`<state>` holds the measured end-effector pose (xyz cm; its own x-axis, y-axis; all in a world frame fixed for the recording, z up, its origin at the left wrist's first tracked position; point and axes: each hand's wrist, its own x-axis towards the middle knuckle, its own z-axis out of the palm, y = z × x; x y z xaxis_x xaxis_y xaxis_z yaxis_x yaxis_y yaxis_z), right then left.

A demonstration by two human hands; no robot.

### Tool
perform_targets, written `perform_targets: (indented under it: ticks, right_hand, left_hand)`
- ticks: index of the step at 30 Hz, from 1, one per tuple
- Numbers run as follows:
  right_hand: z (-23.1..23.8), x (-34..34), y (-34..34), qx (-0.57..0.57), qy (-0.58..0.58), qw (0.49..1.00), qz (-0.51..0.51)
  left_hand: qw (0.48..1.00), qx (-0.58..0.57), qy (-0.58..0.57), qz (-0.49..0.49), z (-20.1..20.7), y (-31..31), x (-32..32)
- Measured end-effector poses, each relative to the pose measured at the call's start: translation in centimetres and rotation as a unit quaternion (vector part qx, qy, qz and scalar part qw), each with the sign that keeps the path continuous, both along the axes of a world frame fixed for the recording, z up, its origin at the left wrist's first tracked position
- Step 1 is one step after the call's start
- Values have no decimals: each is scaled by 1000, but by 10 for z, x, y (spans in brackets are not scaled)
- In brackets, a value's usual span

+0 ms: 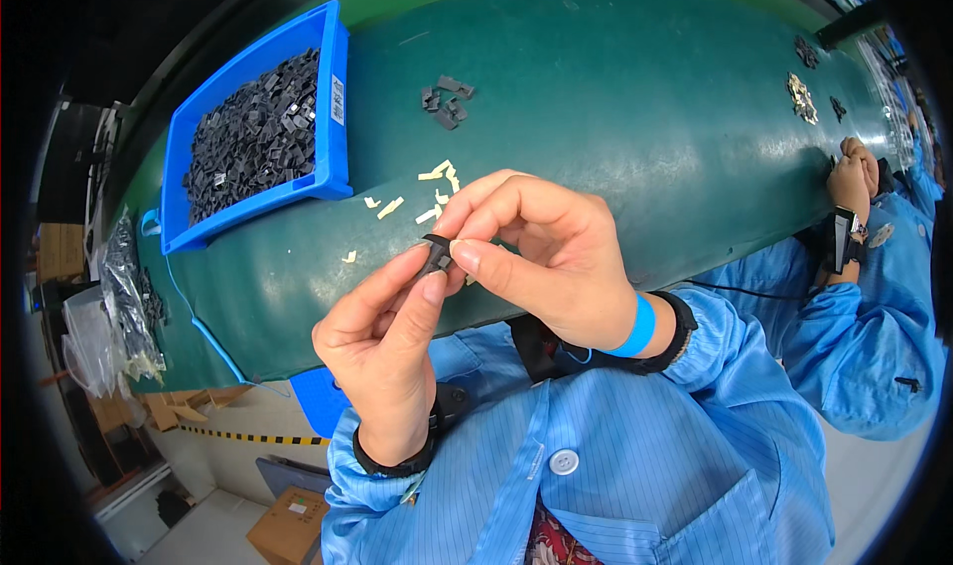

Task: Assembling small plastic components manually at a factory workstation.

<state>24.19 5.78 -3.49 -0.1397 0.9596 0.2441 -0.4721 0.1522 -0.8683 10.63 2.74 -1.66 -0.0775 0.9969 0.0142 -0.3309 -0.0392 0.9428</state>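
Observation:
Over the table's near edge, both my hands pinch one small black plastic part (437,255). My left hand (385,352) grips its lower side between thumb and fingers. From the right, my right hand (556,252) closes thumb and fingertips at its upper end. The fingers cover much of the part, so its full shape is hidden. Just beyond my hands lie several small cream-coloured strips (391,208), some partly behind my right hand. Farther off sits a small pile of black plastic parts (448,101).
A blue bin (334,153) full of small black parts stands at the left on the green table (615,98). A blue cord (213,339) hangs near the left edge, beside clear plastic bags (94,342). A co-worker's hands (852,180) work at the far right, near other small piles.

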Motion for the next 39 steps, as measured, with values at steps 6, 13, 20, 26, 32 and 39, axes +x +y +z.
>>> perform_targets:
  ticks: [6, 13, 20, 26, 32, 39]
  right_hand:
    - [1, 1, 0, -1, -35, 999, -32]
    - [1, 1, 1, 33, -69, 994, -72]
    - [4, 5, -1, 67, -110, 991, -49]
    - [2, 4, 0, 68, -105, 991, -55]
    - [1, -2, 3, 66, -89, 991, -81]
    - [2, 3, 5, 67, -80, 994, -21]
  left_hand:
    - [1000, 7, 10, 3, 0, 2, 3]
    - [1000, 9, 20, 5, 2, 2, 5]
    - [1000, 18, 21, 3, 2, 0, 4]
    - [1000, 20, 11, -3, 1, 0, 5]
    - [999, 17, 37, 14, -2, -2, 3]
    - [999, 29, 17, 6, 1, -2, 2]
